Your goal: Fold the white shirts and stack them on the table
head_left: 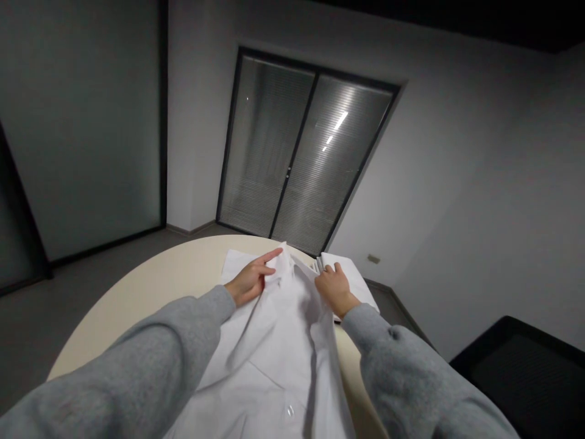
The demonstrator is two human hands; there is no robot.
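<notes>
A white button-up shirt point(278, 347) lies spread on a round cream table point(150, 286), its collar at the far end. My left hand point(250, 279) rests on the left side of the collar, index finger stretched out along it, the other fingers curled on the cloth. My right hand point(333, 286) is closed around the right side of the collar. Both arms wear grey sleeves. A second piece of white folded cloth point(354, 274) lies just beyond my right hand.
A dark chair point(525, 372) stands at the lower right beside the table. Behind the table is a glass door with blinds point(301, 158), and a frosted glass wall point(77, 122) on the left. The floor is grey.
</notes>
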